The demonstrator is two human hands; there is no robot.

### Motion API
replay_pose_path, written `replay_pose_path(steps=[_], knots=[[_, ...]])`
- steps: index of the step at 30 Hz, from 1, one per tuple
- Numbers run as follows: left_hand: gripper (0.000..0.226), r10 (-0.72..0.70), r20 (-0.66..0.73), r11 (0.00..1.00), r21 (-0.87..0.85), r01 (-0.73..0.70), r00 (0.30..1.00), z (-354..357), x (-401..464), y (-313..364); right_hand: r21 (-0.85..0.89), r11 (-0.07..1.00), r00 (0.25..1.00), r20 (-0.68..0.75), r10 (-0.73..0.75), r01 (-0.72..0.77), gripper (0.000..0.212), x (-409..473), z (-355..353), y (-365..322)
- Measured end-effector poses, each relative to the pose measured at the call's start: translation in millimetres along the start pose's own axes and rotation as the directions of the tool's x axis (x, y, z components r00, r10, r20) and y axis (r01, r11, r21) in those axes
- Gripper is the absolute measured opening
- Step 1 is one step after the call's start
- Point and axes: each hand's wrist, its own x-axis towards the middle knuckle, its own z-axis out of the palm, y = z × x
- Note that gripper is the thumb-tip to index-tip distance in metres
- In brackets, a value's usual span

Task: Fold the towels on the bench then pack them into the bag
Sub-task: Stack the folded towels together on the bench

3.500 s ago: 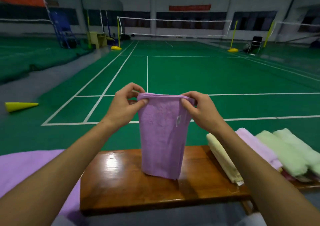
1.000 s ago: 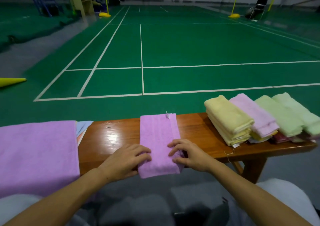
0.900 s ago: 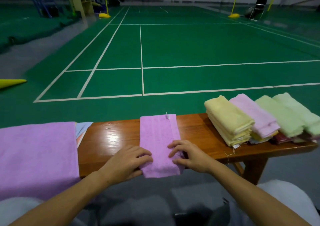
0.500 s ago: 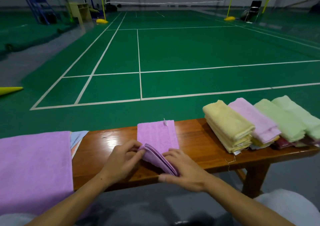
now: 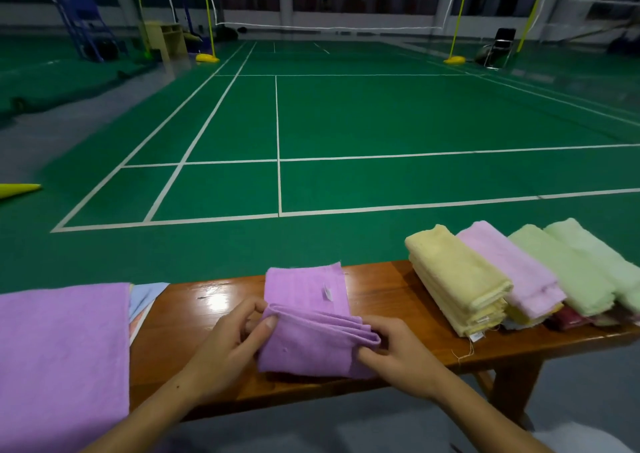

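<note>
Folding step: left hand (image 5: pixel 228 345) and right hand (image 5: pixel 398 348) fingers pinch the purple towel (image 5: pixel 308 328) mid-bench (image 5: pixel 388 289), left of the folded stack (image 5: pixel 460 279); next, probably lay the fold flat.

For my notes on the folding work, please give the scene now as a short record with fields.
surface: bench
in work: purple towel, near half folded over far half
left hand: pinches the fold's left end
right hand: grips the fold's right end
folded: yellow stack, pink towel, green towels, at right
waiting: flat purple towel, at left
bag: not in view
</note>
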Motion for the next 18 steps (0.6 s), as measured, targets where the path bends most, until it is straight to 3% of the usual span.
replay_pose_path(steps=[3, 7, 11, 14, 16, 18], knots=[[0.037, -0.084, 0.094, 0.994, -0.059, 0.09, 0.992, -5, -1, 0, 0.144, 0.99, 1.0, -0.03, 0.002, 0.002, 0.024, 2, -3, 2], [0.026, -0.17, 0.07, 0.972, -0.15, 0.179, 0.983, -8, 9, 6, 0.289, 0.957, 0.98, -0.176, 0.091, -0.037, 0.022, 18, 5, 7], [0.025, -0.183, -0.082, 0.98, -0.091, 0.176, 0.98, 0, 33, 13, 0.285, 0.958, 0.945, -0.302, 0.126, -0.037, 0.023, 49, 11, 9], [0.025, -0.272, -0.247, 0.962, -0.086, 0.258, 0.93, 1, 64, -1, 0.209, 0.976, 0.906, -0.398, 0.142, -0.061, 0.018, 86, 12, 25], [0.032, -0.308, -0.365, 0.92, 0.122, 0.373, 0.879, -9, 82, -16, 0.114, 0.987, 0.853, -0.499, 0.152, -0.109, 0.039, 106, 13, 37], [0.042, -0.23, -0.436, 0.801, 0.423, 0.424, 0.87, -16, 88, -26, -0.109, 0.98, 0.804, -0.59, 0.071, -0.167, 0.048, 115, 12, 48]])
